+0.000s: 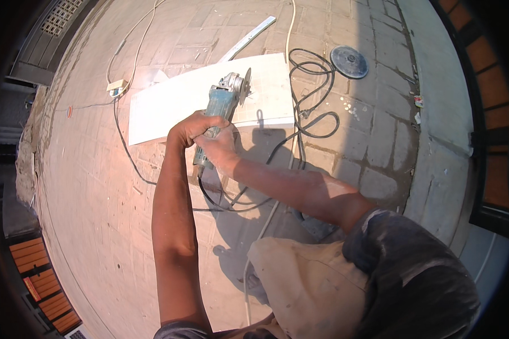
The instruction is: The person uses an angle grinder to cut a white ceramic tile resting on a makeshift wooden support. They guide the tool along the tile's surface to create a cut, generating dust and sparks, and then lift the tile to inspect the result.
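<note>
Both my hands are wrapped round the body of a blue-grey angle grinder. My left hand grips it from the left, and my right hand closes on it a little nearer to me. The grinder's metal head and upright cutting disc are over a large pale flat slab lying on the paving. I cannot tell whether the disc touches the slab. From the grinder's rear end a black cord runs down toward the ground.
Loops of black cable lie right of the slab, near a round grey disc. Beyond the slab is a pale straight strip. A socket block with cords sits on the left. A raised ledge borders the right side.
</note>
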Action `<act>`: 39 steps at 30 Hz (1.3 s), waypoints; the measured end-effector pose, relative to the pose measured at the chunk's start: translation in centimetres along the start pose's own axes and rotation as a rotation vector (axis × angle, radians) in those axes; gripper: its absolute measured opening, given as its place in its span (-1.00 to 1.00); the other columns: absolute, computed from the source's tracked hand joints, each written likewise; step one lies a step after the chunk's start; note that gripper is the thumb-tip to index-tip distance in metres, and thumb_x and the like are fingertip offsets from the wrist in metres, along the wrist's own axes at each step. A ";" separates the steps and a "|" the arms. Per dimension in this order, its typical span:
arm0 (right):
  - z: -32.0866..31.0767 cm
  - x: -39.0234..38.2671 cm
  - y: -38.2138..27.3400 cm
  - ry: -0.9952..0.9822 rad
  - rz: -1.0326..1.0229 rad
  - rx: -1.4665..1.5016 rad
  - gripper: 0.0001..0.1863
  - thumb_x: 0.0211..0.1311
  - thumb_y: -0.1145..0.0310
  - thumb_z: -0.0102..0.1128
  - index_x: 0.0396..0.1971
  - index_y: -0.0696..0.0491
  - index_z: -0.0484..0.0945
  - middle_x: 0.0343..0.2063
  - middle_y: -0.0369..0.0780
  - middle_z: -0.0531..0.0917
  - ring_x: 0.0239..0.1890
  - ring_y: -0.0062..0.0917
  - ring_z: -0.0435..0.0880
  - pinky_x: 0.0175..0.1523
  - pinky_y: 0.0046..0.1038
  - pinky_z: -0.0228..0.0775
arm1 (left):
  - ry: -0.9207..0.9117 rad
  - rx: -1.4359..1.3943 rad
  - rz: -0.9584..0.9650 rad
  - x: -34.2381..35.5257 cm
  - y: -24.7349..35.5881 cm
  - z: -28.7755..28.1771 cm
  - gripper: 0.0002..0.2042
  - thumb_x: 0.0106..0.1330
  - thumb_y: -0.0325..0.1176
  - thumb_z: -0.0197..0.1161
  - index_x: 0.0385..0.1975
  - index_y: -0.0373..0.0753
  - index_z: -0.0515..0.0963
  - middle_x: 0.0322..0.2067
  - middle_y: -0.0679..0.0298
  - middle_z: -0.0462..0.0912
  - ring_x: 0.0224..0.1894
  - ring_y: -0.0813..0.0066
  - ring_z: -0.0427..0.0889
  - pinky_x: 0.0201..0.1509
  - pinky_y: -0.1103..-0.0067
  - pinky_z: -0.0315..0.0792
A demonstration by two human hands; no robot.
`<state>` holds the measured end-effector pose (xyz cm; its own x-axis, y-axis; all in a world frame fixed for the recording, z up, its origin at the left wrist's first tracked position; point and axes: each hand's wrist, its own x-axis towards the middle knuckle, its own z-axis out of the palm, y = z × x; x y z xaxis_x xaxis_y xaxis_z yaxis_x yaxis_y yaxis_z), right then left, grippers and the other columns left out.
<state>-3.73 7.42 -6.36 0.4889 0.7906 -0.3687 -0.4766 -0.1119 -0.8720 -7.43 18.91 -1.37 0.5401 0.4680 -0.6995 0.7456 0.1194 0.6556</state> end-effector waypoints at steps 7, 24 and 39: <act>0.9 -0.5 0.1 0.102 -0.035 -0.018 -0.31 0.00 0.31 0.42 0.04 0.38 0.28 -0.15 -0.09 0.52 -0.17 -0.50 0.57 -0.11 -0.43 0.49 | -0.032 0.049 0.007 0.1 0.0 -0.5 -0.47 -0.04 -0.12 0.44 -0.09 -0.34 0.65 -0.22 0.13 0.69 -0.24 0.38 0.65 -0.14 0.50 0.54; 1.8 0.0 1.2 0.099 -0.040 -0.002 -0.53 -0.02 0.39 0.41 -0.15 0.33 0.45 -0.30 -0.16 0.57 -0.30 -0.55 0.59 -0.26 -0.40 0.47 | -0.034 -0.005 0.047 0.6 -1.4 -1.3 -0.37 -0.11 -0.03 0.48 -0.11 -0.42 0.64 -0.27 0.07 0.67 -0.30 0.33 0.63 -0.22 0.48 0.52; -7.4 -2.1 -7.2 -0.174 0.053 -0.791 -0.10 -0.23 0.18 0.46 0.11 0.34 0.24 -0.04 0.13 0.56 0.04 -0.12 0.61 0.05 -0.31 0.49 | 0.235 -0.681 0.155 -2.4 0.2 8.2 -0.49 0.03 -0.15 0.43 -0.12 -0.45 0.58 -0.26 0.08 0.66 -0.34 0.36 0.66 -0.28 0.52 0.54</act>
<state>4.09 2.10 -1.72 0.3285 0.8471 -0.4177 0.1938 -0.4933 -0.8480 -5.38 10.63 -1.89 0.4649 0.6899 -0.5549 0.2188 0.5178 0.8271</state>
